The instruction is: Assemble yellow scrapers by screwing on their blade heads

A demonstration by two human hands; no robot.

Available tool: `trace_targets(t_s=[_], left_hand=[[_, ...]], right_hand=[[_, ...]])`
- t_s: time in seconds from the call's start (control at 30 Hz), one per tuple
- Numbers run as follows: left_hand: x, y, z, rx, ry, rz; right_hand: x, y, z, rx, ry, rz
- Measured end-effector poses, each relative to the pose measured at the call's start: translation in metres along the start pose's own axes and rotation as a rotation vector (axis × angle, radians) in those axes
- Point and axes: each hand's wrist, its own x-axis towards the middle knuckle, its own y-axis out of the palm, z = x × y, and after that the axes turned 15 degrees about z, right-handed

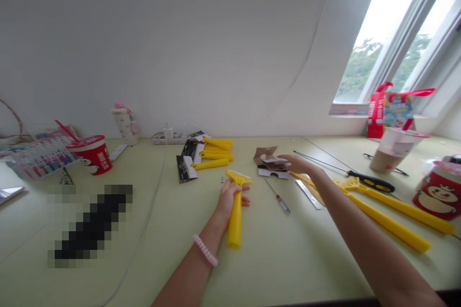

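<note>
My left hand is shut around a short yellow plastic scraper, whose wide head sticks out above my fingers. My right hand reaches out flat, with its fingertips at torn brown cardboard packaging. To its right lie two long-handled yellow scrapers. A small red-handled screwdriver rests between my hands, and a steel ruler or blade lies just below my right hand.
Yellow handles and black-and-white packaging cards lie ahead, near a power strip. A black-handled rod tool, milk tea cup, and red tin stand right. A red cup and marker tray stand left.
</note>
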Motion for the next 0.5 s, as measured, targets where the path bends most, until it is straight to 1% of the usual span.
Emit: trace_targets(t_s=[0.1,0.13,0.2,0.27,0.3,0.33,0.37,0.4,0.47,0.5], left_hand=[[-0.004,0.002,-0.003,0.003,0.011,-0.006],[-0.006,0.003,-0.004,-0.001,0.017,-0.001],[-0.008,0.004,-0.006,-0.034,0.049,0.026],[-0.01,0.005,-0.007,-0.101,0.099,0.072],[-0.01,0.006,-0.008,-0.143,0.131,0.094],[-0.01,0.005,-0.008,-0.184,0.162,0.11],[-0.009,0.005,-0.008,-0.223,0.196,0.121],[-0.009,0.005,-0.009,-0.258,0.226,0.125],[-0.008,0.003,-0.011,-0.316,0.285,0.123],[-0.009,0.002,-0.012,-0.345,0.313,0.117]], right_hand=[[0.002,0.005,-0.006,-0.025,0.164,-0.123],[0.001,0.006,-0.005,-0.019,0.211,-0.188],[-0.004,0.003,0.0,0.04,0.268,-0.36],[-0.013,-0.001,0.007,0.189,0.248,-0.556],[-0.018,-0.003,0.01,0.302,0.197,-0.628],[-0.023,-0.004,0.014,0.43,0.121,-0.665],[-0.028,-0.004,0.019,0.561,0.029,-0.66],[-0.034,-0.003,0.024,0.683,-0.064,-0.611],[-0.045,0.003,0.037,0.862,-0.195,-0.426],[-0.05,0.007,0.044,0.921,-0.214,-0.305]])
